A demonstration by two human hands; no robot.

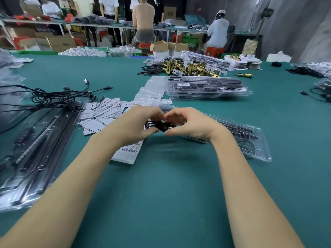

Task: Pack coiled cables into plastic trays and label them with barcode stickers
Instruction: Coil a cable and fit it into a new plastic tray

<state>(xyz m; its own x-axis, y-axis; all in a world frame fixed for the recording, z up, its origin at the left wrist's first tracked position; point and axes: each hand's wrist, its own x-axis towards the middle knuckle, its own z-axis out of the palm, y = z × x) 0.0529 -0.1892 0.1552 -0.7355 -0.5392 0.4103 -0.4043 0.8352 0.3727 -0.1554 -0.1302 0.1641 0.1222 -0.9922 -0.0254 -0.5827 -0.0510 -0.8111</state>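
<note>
From the head camera, my left hand (pixel 138 125) and right hand (pixel 188 125) meet above the green table (pixel 170 185), both pinching one small black coiled cable (pixel 159 125) between curled fingers. I judge this is the coiling step, just before packing. Next I must keep the loops tight and carry the coil into the open plastic tray (pixel 258 140) touching my right wrist; its free slot is hard to make out through the glare. I count one cable in hand, one tray under work, one sticker sheet (pixel 128 153) under my left wrist, one tangle of loose cables (pixel 59 97) far left, and one stack of finished trays (pixel 206 88) beyond.
</note>
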